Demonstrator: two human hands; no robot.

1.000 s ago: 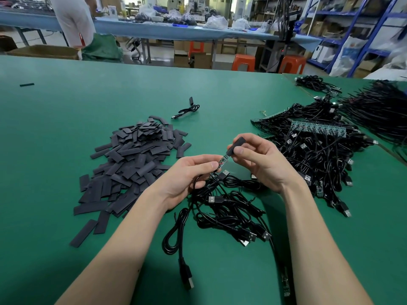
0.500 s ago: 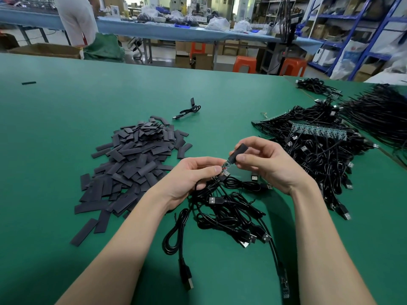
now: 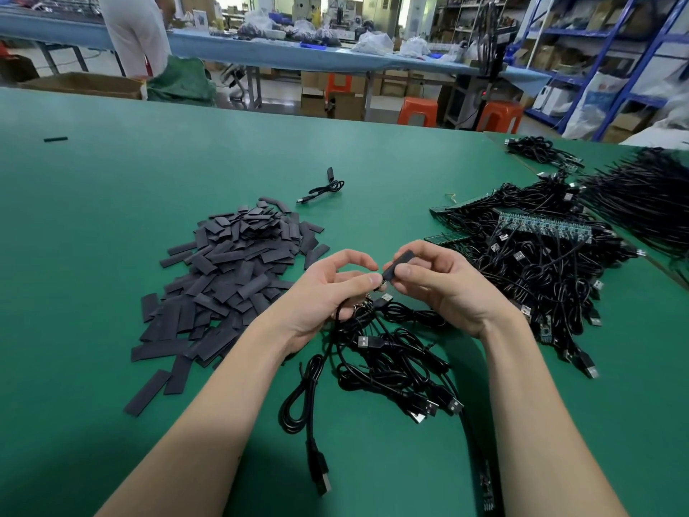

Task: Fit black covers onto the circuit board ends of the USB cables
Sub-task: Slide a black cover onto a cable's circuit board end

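Head view: my forearms come in from 6 o'clock and meet above the green table point(image 3: 112, 188)
Right hand point(image 3: 443, 289): thumb and fingers pinch the black cover point(image 3: 398, 265)
Left hand point(image 3: 328, 292): thumb and forefinger pinch the cable point(image 3: 337, 330) just below the cover, other fingers curled
Cover axis: long axis runs from 7 to 1 o'clock, free end towards 1
Loose covers point(image 3: 227, 281): heaped at 9 o'clock of my hands

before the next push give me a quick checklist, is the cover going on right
1. Right hand pinches the black cover: ok.
2. Left hand holds the cable end at the cover's mouth: ok.
3. Board fully inside the cover: cannot tell, fingers hide it.
4. Cover lined up with the board: cannot tell.
5. Spare covers pile beside the left hand: ok.
6. Cables under the hands tangled: not ok.
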